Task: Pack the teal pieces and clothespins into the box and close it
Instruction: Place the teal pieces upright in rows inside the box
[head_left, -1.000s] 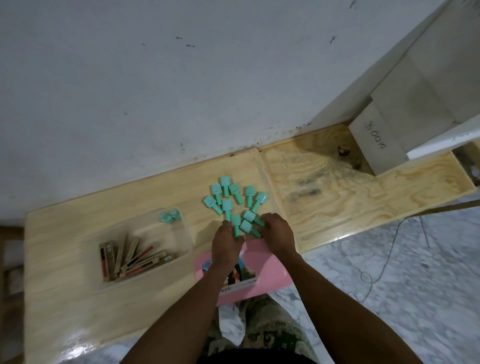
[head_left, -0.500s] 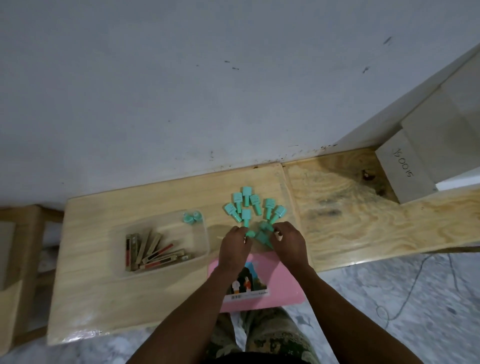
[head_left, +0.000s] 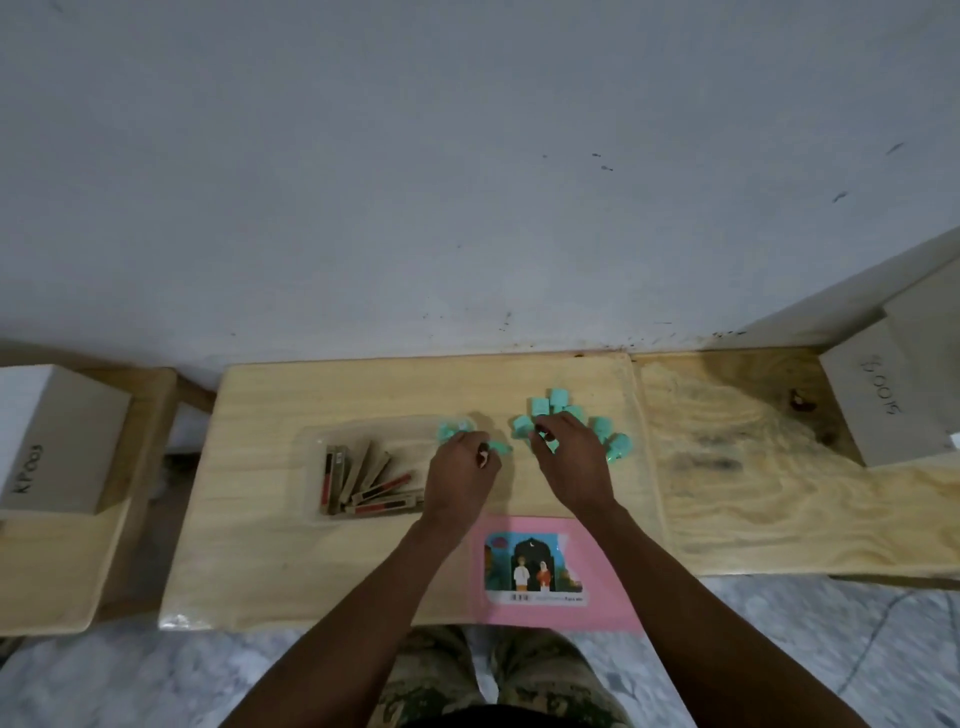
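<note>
Clothespins (head_left: 363, 480) in the box (head_left: 317, 441) — left of pieces (head_left: 558, 410), card (head_left: 540, 569) nearer.

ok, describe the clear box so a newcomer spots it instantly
Start at the pale wooden bench against the wall. Left of the left hand lies a shallow clear plastic box, holding wooden clothespins. It is the only see-through container; the other boxes are opaque, with handwritten codes.

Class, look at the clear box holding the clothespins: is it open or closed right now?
Open. The clear box shows no lid over it; the clothespins lie exposed inside, and the left hand reaches over its right end.
</note>
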